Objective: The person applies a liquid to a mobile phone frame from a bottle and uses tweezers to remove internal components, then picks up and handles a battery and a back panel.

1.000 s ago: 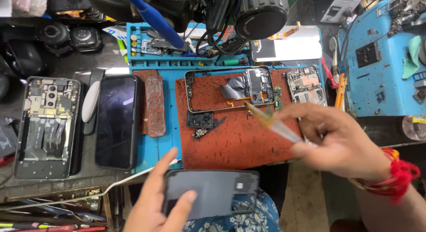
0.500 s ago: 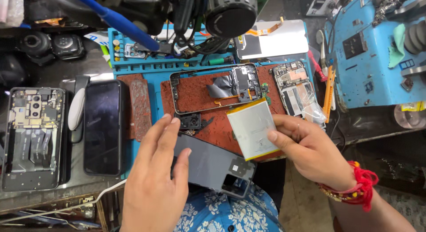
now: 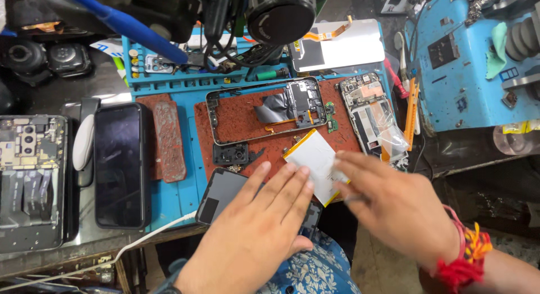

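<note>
left hand (image 3: 264,226) flat, fingers spread, pressing the dark phone back cover (image 3: 222,194) at the worktop's near edge | right hand (image 3: 388,201) open, fingertips on the pale battery (image 3: 315,162) lying on the red mat (image 3: 247,122) | phone frame (image 3: 264,108) just beyond

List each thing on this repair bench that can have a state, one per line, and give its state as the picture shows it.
Left hand: flat on the grey back cover, fingers spread.
Right hand: fingertips on the flat white battery.
Phone frame: opened, mostly empty, lying on the red mat.
Black phone: screen dark, lying flat.
Opened phone at left: back off, insides showing.
Circuit-board phone at right: uncovered.
</note>
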